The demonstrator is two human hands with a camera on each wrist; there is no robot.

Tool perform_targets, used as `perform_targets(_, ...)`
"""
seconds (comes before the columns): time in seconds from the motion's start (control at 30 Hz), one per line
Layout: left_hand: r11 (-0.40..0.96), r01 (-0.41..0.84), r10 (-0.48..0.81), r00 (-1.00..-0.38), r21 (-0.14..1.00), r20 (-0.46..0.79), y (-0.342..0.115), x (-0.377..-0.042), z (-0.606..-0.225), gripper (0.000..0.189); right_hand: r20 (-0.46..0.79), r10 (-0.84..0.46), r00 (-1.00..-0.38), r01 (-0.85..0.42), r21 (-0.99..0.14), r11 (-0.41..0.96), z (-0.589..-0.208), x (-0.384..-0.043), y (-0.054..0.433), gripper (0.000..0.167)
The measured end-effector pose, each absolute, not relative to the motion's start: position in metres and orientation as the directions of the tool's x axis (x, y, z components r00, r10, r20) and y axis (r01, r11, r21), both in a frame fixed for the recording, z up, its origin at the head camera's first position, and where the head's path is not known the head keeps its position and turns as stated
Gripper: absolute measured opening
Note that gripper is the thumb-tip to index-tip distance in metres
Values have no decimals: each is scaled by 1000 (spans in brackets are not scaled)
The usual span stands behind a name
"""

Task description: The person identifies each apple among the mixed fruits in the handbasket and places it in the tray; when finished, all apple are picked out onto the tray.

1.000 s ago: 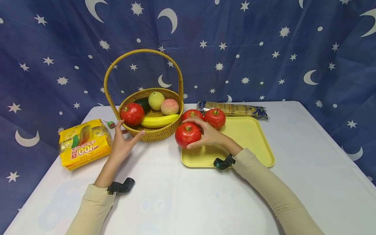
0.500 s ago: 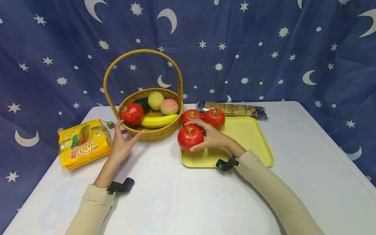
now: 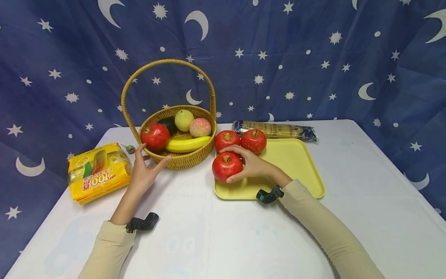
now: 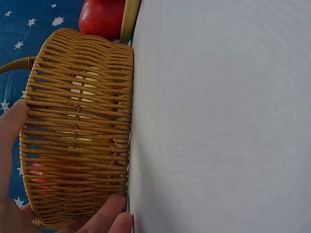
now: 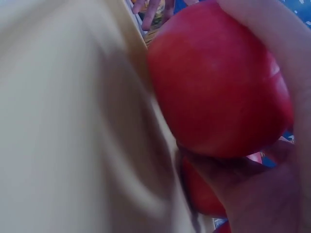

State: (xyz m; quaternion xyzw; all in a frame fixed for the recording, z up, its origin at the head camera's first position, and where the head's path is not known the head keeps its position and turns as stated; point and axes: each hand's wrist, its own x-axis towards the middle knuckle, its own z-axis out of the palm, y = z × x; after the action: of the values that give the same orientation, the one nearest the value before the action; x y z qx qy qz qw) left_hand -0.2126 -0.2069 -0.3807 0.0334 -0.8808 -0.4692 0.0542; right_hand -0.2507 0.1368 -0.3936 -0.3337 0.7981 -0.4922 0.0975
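My right hand [image 3: 254, 166] grips a red apple [image 3: 227, 166] at the left part of the yellow tray [image 3: 292, 166], thumb in front and fingers over its far side. In the right wrist view the held apple [image 5: 214, 82] fills much of the picture. Behind it, two more red apples, one left [image 3: 227, 140] and one right [image 3: 254, 141], sit at the tray's back left. My left hand [image 3: 143, 172] rests spread against the front left of a wicker basket [image 3: 184, 161]; in the left wrist view, the thumb is at the basket's rim, with other fingers low on its woven side.
The basket contains a red apple [image 3: 155, 136], a banana [image 3: 188, 145], a peach [image 3: 200, 128], a pale yellow-green round fruit [image 3: 184, 120] and something dark green. A yellow packet [image 3: 99, 172] lies left, beside a small wrapped lollipop [image 3: 130, 148]. A long clear-wrapped pack [image 3: 275, 130] lies behind the tray.
My right hand has moved the apple slightly right and nearer to me, lower over the tray's left part. The left hand stays at the basket.
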Motion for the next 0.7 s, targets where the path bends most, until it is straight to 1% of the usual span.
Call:
perform_targets(0.3, 554, 1, -104, -992, 833, 70, -207, -213, -381, 99, 153, -654, -741, -465, -820, 334, -398, -251, 140, 80)
perform_targets(0.53, 555, 0, -102, -992, 832, 69, -207, -212, -380, 98, 79, -671, -737, -427, -824, 373, -394, -251, 144, 80)
perform_targets(0.7, 553, -2, -107, -992, 833, 69, -207, -212, -380, 98, 45, -698, -714, -419, -826, 376, -389, -252, 148, 84)
